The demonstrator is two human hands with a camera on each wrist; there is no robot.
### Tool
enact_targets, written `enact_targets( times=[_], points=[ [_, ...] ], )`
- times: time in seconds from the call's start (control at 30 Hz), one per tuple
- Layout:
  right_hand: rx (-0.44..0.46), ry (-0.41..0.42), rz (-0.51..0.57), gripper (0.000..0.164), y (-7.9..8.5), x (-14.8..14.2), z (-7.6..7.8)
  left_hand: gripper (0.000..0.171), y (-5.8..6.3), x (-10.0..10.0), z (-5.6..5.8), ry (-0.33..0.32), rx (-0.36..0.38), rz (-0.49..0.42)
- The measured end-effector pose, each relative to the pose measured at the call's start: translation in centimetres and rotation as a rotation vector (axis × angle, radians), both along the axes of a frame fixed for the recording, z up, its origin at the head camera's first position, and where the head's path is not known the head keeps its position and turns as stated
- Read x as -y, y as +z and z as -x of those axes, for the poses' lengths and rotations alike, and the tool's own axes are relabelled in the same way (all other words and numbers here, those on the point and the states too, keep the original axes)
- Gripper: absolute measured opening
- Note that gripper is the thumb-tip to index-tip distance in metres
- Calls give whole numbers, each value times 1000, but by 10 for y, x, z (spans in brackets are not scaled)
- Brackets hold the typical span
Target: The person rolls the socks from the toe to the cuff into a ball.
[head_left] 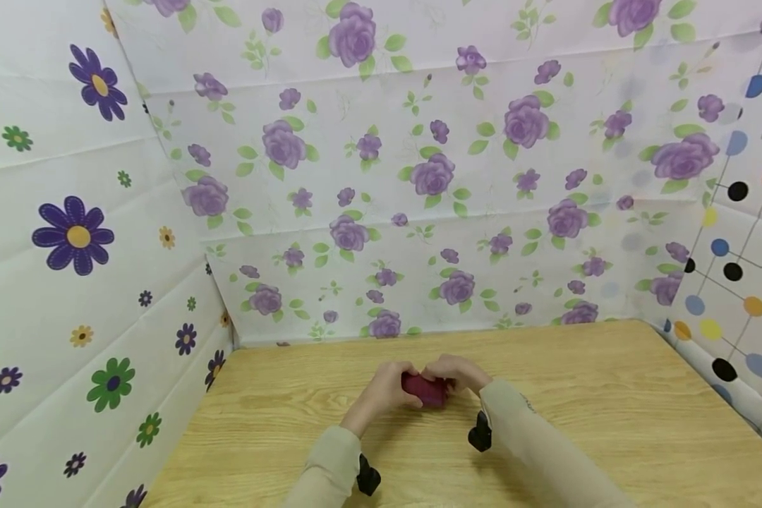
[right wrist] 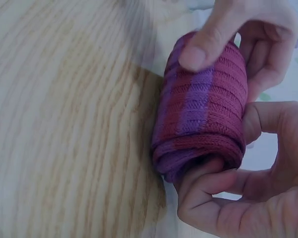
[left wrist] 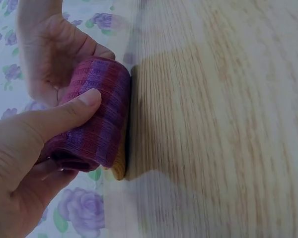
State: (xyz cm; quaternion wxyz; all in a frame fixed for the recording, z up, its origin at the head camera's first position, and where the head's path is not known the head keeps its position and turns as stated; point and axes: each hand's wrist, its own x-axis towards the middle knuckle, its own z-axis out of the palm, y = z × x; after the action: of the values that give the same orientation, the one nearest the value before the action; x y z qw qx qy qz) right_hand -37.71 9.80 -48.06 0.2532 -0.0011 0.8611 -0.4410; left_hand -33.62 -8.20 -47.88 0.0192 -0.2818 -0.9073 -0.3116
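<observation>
A rolled-up sock (head_left: 424,390), ribbed knit with maroon and purple stripes, is held between both hands just over the table. My left hand (head_left: 389,386) grips its left end, and the left thumb (left wrist: 79,111) lies across the striped side. A mustard-coloured bit (left wrist: 119,166) shows beneath the roll in the left wrist view. At the other end, my right hand (right wrist: 268,198) pinches the folded cuff, with fingertips tucked partly into the opening. Those tips are partly hidden by the knit.
The wood-grain table (head_left: 305,395) spreads under both arms. Behind it hangs a white sheet (head_left: 381,233) with purple roses. Patterned sheets also close off the left side (head_left: 32,310) and right side (head_left: 749,282). A black device (head_left: 368,476) sits at each wrist.
</observation>
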Motion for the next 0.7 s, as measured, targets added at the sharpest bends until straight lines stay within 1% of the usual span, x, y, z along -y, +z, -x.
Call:
enact_targets(
  times=[0.1,0.2,0.27,0.33,0.4,0.5,0.57,0.7],
  points=[
    [-63,-18,-5,25,-2,0,-2,34,-3,3,6,5,49,-28],
    [-149,-54,24,34,-8,-1,-5,29,-5,6,12,24,121,-64],
    [-206,-84,56,35,-12,-1,-6,27,-6,8,15,25,150,-71],
    [-276,-109,87,30,-16,-1,-8,27,-6,9,18,21,168,-70],
    [-373,-120,70,21,-19,0,-10,26,-5,9,20,17,169,-53],
    [-532,-111,47,10,-23,2,-12,24,-3,7,21,20,176,-37],
    [-642,-81,28,8,-25,3,-12,24,-3,5,22,25,191,-32],
    [-802,-6,17,10,-28,3,-8,26,-1,2,24,33,229,-15]
  ],
)
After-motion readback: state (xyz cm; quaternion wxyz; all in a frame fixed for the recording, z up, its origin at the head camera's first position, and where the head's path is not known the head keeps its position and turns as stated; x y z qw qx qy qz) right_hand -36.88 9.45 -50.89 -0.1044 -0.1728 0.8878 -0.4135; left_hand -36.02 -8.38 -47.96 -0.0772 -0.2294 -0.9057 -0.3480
